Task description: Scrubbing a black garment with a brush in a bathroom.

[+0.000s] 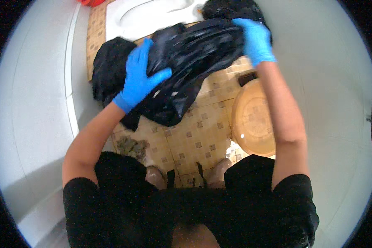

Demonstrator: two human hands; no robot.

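Observation:
A black plastic bag point(198, 49), wrinkled and shiny, stretches between my hands over the tiled floor. My left hand point(139, 73), in a blue glove, lies on the bag's left part with fingers spread and thumb apart. At the bag's upper right end is my right hand point(255, 38), also blue-gloved; its fingertips are blurred against the plastic, so its grip is unclear. Dark bunched material point(110, 66) hangs to the left of my left hand. Another black bundle point(232, 9) sits behind my right hand.
A white squat toilet pan point(155, 15) is set in the floor at the top. An orange translucent basin point(254, 121) stands at right, near a dark block point(247, 78). Wet tiles point(201, 124) and a dark patch point(131, 147) lie before my feet. Pale walls flank both sides.

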